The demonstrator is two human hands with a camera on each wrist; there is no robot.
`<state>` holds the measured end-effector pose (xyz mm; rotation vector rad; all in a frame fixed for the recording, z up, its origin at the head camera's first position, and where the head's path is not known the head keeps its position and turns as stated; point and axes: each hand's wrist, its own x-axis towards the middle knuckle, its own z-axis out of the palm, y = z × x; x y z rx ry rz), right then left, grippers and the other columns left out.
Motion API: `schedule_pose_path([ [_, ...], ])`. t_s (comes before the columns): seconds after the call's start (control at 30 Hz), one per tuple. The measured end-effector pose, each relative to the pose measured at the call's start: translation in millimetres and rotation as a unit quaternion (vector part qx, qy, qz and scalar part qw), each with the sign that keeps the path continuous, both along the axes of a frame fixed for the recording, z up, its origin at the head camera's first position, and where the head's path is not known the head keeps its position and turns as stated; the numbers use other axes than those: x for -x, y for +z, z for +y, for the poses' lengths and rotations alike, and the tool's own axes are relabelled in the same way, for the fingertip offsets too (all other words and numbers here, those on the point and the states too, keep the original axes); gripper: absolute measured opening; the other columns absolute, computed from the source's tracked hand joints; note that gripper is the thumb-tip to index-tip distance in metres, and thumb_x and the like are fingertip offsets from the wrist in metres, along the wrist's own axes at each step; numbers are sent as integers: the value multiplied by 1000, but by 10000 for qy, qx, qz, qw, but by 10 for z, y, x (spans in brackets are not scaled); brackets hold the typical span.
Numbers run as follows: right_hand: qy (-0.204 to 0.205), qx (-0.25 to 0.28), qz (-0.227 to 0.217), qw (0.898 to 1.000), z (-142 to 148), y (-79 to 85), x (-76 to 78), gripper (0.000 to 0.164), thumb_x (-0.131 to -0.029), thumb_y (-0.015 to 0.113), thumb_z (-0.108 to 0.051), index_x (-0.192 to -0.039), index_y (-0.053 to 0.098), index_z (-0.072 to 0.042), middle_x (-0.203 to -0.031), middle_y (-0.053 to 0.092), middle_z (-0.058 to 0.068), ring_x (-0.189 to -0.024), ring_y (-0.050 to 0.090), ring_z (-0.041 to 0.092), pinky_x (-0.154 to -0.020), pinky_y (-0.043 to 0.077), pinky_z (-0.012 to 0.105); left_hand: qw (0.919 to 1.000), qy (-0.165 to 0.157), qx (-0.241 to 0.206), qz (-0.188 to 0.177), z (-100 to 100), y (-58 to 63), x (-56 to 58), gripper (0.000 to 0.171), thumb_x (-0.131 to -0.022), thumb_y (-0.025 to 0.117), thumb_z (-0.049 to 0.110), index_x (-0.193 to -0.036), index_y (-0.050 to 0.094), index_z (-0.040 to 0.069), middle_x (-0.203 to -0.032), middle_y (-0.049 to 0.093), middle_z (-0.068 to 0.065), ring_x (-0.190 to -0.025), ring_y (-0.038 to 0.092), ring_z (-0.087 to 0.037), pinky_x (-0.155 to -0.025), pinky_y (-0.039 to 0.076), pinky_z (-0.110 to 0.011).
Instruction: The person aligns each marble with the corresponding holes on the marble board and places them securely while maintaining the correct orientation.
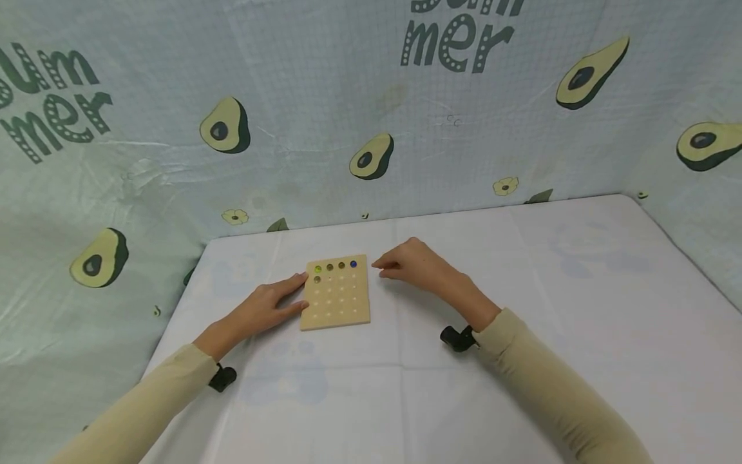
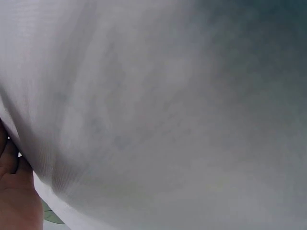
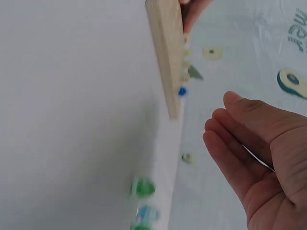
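A square wooden board point(image 1: 337, 308) with rows of shallow holes lies on the table. Its far row bears a yellow-green marble point(image 1: 317, 269), two brownish marbles and a blue marble point(image 1: 353, 263) at the right end. Another brownish marble point(image 1: 317, 280) sits at the left of the second row. My left hand point(image 1: 263, 310) touches the board's left edge, index finger and thumb spread apart. Just right of the board hovers my right hand point(image 1: 420, 265), its fingers slightly bent. The right wrist view shows a gap between thumb and fingers, with nothing held.
In the right wrist view, blurred green point(image 3: 143, 187) and light-blue point(image 3: 148, 213) marbles lie on the table beyond the board's end. A white cloth covers the table point(image 1: 348, 399). Behind it hangs a curtain point(image 1: 301, 116) printed with avocados.
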<state>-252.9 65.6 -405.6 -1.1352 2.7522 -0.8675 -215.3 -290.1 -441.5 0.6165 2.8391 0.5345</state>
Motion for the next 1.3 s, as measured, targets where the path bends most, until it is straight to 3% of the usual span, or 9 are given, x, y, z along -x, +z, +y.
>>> schedule_pose_path([
  [0.17,-263,72,163,9995,416,-23,24,24,-94,75,-12,-116,78,-5,-109,77,6,-92,73,14,-72,59,27,10000,36,41,-19,1,6,4,76,-100,62,50,-160,33,15,-161,36,-15,-147,37,-35,-116,36,-55],
  [0.33,-182,14,404,9990,755,-104,133,26,-90,78,-9,-116,78,-5,-109,77,7,-95,74,17,-80,60,33,9999,81,49,-49,4,6,2,76,-100,62,51,-160,33,15,-161,36,-14,-147,36,-35,-116,35,-56],
  [0.53,14,-201,85,9998,1023,-206,268,24,-90,78,-8,-114,79,-7,-108,78,5,-98,73,18,-84,60,35,10000,0,39,51,-2,-8,8,75,-100,61,50,-160,34,13,-160,37,-17,-146,38,-38,-115,36,-57],
  [0.8,655,-295,117,9974,1097,-280,379,21,-86,80,-5,-107,80,-4,-104,78,7,-95,75,18,-81,60,30,10000,36,-13,-43,7,10,-4,76,-99,61,53,-160,34,15,-161,36,-14,-147,37,-35,-116,35,-56],
  [1.3,485,-544,209,9971,989,-295,440,15,-86,82,-10,-100,81,-7,-99,78,3,-89,74,14,-80,59,29,10000,28,-32,-24,6,10,-10,76,-101,59,53,-160,33,13,-161,36,-17,-147,36,-37,-116,35,-57],
])
